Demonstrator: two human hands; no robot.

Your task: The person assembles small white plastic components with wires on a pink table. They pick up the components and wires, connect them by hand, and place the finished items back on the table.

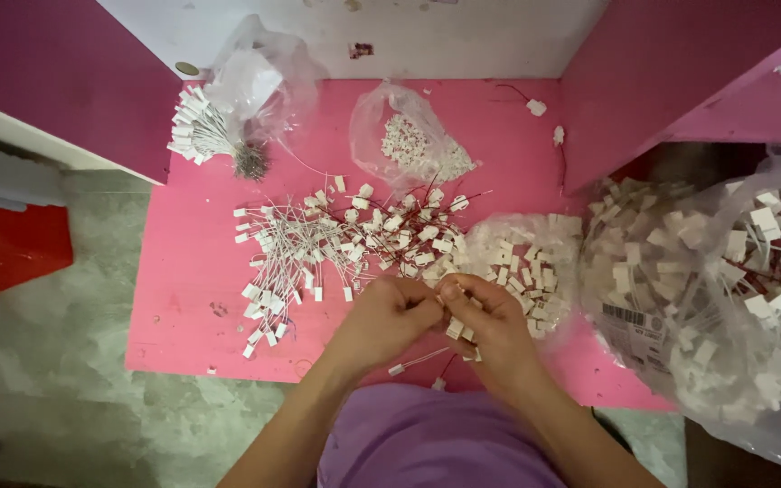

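My left hand (389, 318) and my right hand (490, 323) meet over the front edge of a pink table (183, 271). Both pinch small white plastic connectors with thin wires. The right hand also cups several white connectors (456, 329) in its palm. A wire with a white end (413, 362) hangs below my hands. Just beyond my fingers lies a loose heap of wired connectors (336, 239). An open clear bag of white connector pieces (526, 262) lies right of my hands.
A bundled bunch of wired connectors (205, 131) in a clear bag lies at the back left, and a smaller clear bag of white parts (413, 140) at the back middle. A large clear bag full of wired connectors (725, 289) stands at right. Pink walls flank the table.
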